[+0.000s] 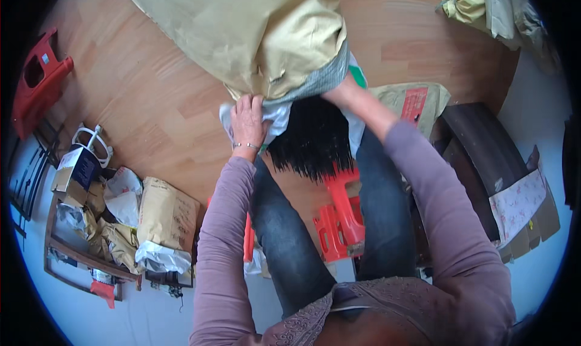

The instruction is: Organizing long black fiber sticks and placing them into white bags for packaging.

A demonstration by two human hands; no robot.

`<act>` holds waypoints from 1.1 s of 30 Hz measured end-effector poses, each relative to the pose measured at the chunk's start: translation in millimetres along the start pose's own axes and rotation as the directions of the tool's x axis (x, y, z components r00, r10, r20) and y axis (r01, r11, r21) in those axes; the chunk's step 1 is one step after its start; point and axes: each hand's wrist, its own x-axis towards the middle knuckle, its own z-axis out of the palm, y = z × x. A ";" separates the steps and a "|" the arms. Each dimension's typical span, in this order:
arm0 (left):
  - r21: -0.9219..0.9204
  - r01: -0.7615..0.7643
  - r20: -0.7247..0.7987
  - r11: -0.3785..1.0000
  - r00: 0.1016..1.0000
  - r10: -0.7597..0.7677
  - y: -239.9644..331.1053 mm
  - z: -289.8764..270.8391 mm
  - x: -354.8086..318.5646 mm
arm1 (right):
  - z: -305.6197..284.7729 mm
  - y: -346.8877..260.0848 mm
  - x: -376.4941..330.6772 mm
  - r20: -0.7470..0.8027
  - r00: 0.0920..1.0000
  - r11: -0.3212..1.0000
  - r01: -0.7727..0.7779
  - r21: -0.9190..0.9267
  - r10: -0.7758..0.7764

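Note:
A large tan paper sack (pixel 242 37) with a grey woven lining lies slanted in front of me, its mouth turned toward my knees. Out of it hangs a dense bundle of thin black strands (pixel 311 137), ends pointing down between my legs. My left hand (pixel 248 121) is closed on the left side of the sack's rim, where a white plastic liner (pixel 277 120) shows. At the other side, my right hand (pixel 346 93) reaches under the grey lining beside the black strands. Its fingers are hidden, so its grip cannot be seen.
Red plastic stools stand between my legs (pixel 344 210) and at the far left (pixel 42 83). A wooden frame (pixel 91 262) with paper bags and boxes is at left. Dark furniture (pixel 484 143) and a flattened tan sack (pixel 417 104) lie right; wrapped bundles (pixel 496 10) are far right.

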 end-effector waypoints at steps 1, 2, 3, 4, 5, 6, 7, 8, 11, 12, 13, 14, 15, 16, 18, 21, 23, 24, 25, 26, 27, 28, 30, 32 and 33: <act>0.006 -0.009 -0.023 1.000 1.000 0.009 -4.3 2.9 4.2 | -4.5 0.9 -15.7 0.004 1.000 0.972 0.003 -0.237 -0.002; 0.002 -0.010 -0.043 1.000 0.999 0.010 -10.2 8.5 3.1 | -13.1 -1.8 -42.8 0.103 0.989 0.952 -0.068 -0.298 0.103; -0.012 -0.016 -0.053 1.000 0.998 0.016 -17.5 17.1 2.8 | -15.1 -1.4 -64.7 0.012 0.999 0.941 -0.026 -0.338 0.032; -0.009 -0.026 -0.133 1.000 0.991 0.025 -26.4 23.6 -1.1 | -19.6 0.5 -84.6 -0.006 1.000 0.933 -0.015 -0.359 0.014; -0.030 -0.020 -0.116 0.999 0.993 0.017 -22.8 30.5 -0.9 | -27.7 6.1 -102.6 0.012 0.999 0.931 -0.027 -0.364 0.034; -0.063 0.019 -0.152 0.998 0.988 -0.029 -24.5 34.0 1.3 | -24.7 13.1 -120.1 -0.172 0.948 0.906 -0.310 -0.288 0.270; -0.095 0.061 -0.188 0.994 0.979 -0.078 -26.9 35.4 -2.6 | -16.5 18.2 -133.9 -0.326 0.808 0.811 -0.560 -0.169 0.490; -0.127 0.038 -0.227 0.991 0.972 -0.066 -29.9 38.2 -3.7 | -3.7 32.6 -139.2 -0.321 0.811 0.810 -0.559 -0.176 0.490; -0.215 -0.018 -0.268 0.976 0.962 -0.041 -36.3 55.4 -4.8 | 24.7 62.5 -137.8 -0.210 0.767 0.790 -0.611 0.050 0.607; -0.233 0.003 -0.285 0.972 0.956 -0.071 -38.7 60.9 -9.1 | 34.9 62.3 -133.8 -0.234 0.730 0.765 -0.629 0.135 0.642; -0.243 0.011 -0.288 0.970 0.954 -0.083 -44.9 64.5 -12.0 | 43.6 62.4 -128.5 -0.255 0.691 0.737 -0.640 0.218 0.676; -0.281 -0.019 -0.325 0.959 0.943 -0.076 -47.5 68.1 -13.3 | 47.5 75.0 -134.6 -0.310 0.637 0.706 -0.671 0.226 0.705; -0.313 -0.048 -0.365 0.948 0.928 -0.073 -52.8 71.1 -14.8 | 51.7 81.0 -135.2 -0.310 0.644 0.711 -0.672 0.207 0.699; -0.325 -0.058 -0.390 0.944 0.918 -0.078 -55.7 76.2 -15.9 | 55.0 86.3 -135.6 -0.335 0.535 0.620 -0.744 0.248 0.776; -0.353 -0.070 -0.425 0.933 0.900 -0.093 -60.0 86.1 -16.0 | 61.7 71.5 -123.5 -0.432 0.403 0.539 -0.803 0.256 0.807; -0.426 -0.119 -0.481 0.897 0.869 -0.113 -64.8 92.5 -16.2 | 67.3 88.7 -129.1 -0.499 0.196 0.370 -0.887 0.277 0.844; -0.472 -0.100 -0.466 0.876 0.872 -0.152 -76.9 96.7 -20.9 | 76.7 49.2 -113.3 -0.447 0.177 0.347 -0.876 0.334 0.877; -0.444 -0.085 -0.498 0.892 0.851 -0.166 -82.0 95.7 -23.1 | 81.6 24.1 -104.9 -0.388 0.148 0.312 -0.859 0.406 0.910; -0.469 -0.101 -0.510 0.878 0.842 -0.175 -90.3 96.3 -20.4 | 81.2 18.3 -105.2 -0.416 0.223 0.395 -0.831 0.392 0.882; -0.493 -0.086 -0.481 0.866 0.856 -0.189 -110.0 98.8 -21.6 | 90.3 3.4 -99.7 -0.386 0.294 0.455 -0.774 0.441 0.875; -0.515 -0.069 -0.446 0.854 0.873 -0.198 -130.9 103.5 -24.7 | 102.9 -16.7 -92.5 -0.354 0.362 0.501 -0.712 0.492 0.862; -0.524 -0.030 -0.435 0.852 0.868 -0.237 -150.4 107.5 -25.7 | 108.8 -40.2 -82.0 -0.306 0.390 0.493 -0.747 0.446 0.869; -0.595 -0.017 -0.481 0.804 0.808 -0.339 -184.4 124.1 -28.1 | 122.4 -87.3 -55.4 -0.206 0.448 0.492 -0.812 0.315 0.870; -0.786 -0.023 -0.454 0.618 0.701 -0.551 -170.9 135.3 -17.6 | 130.0 -98.2 -35.3 -0.192 0.607 0.634 -0.759 0.149 0.771; -0.827 0.053 -0.393 0.560 0.658 -0.642 -188.2 149.8 -22.9 | 149.4 -118.5 -17.1 -0.172 0.675 0.694 -0.671 0.261 0.718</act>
